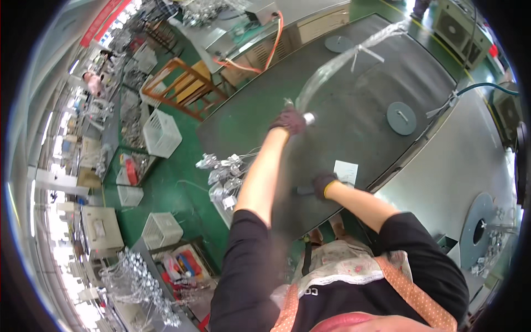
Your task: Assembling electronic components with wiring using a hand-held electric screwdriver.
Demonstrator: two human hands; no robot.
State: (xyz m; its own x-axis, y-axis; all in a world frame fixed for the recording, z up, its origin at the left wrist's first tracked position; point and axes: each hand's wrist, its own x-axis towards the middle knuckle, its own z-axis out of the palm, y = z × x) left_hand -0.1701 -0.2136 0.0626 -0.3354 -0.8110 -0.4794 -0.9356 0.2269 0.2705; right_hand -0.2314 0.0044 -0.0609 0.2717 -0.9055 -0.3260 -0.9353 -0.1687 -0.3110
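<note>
My left hand, in a dark glove, is closed at the near end of a long bundle of clear plastic film. A short whitish cylinder end juts out on the right side of that fist. The bundle stretches away to the far right corner of the dark table and is tied with a pale strip near its far part. My right hand, gloved too, is closed over the near part of the table. A short dark grey bar-like piece sticks out left of it; its kind is unclear. A white paper sheet lies beside that hand.
The dark table bears two round grey discs. Plastic-wrapped parts with cords pile at its left edge. Beyond stand a wooden chair and white baskets. A metal table adjoins at right.
</note>
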